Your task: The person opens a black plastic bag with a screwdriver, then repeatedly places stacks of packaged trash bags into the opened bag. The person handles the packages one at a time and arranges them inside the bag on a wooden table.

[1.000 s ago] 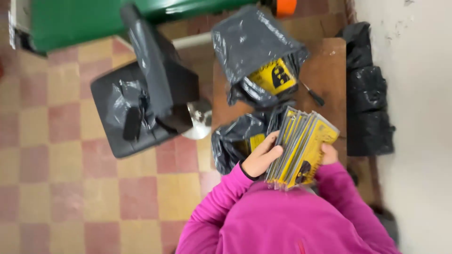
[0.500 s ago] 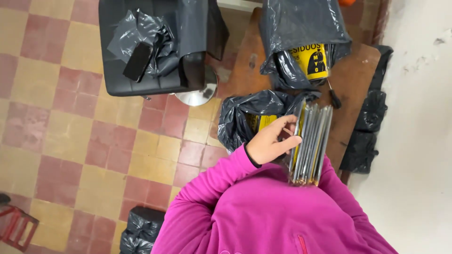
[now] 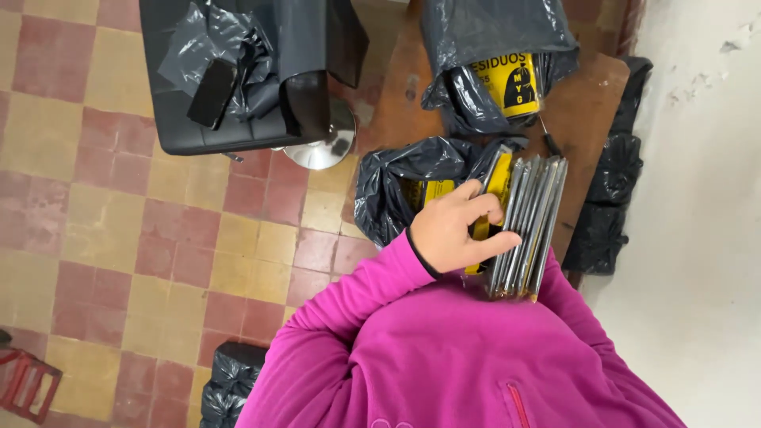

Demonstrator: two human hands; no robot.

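Note:
My left hand (image 3: 452, 230) reaches out of a magenta sleeve and presses against a stack of flat folded bags (image 3: 529, 226). The bags are black and yellow, held upright and edge-on against my chest. The fingers curl around the nearest yellow packets and the index finger lies across the stack. My right hand is hidden behind the stack; only its sleeve shows. Just beyond the hand an open black plastic bag (image 3: 396, 182) with more yellow packets inside lies on the brown wooden table (image 3: 590, 103).
A second black bag (image 3: 491, 40) holding a yellow printed bundle (image 3: 507, 83) sits farther back on the table. A black chair (image 3: 238, 131) carries crumpled plastic and a dark flat object (image 3: 212, 93). Black bags (image 3: 606, 202) lean against the white wall. Another bag (image 3: 230, 380) lies on the tiled floor.
The view has swung, so the chair now sits upper left. The stack has turned from fanned to edge-on. My left hand stays on it, and my right hand has gone out of sight.

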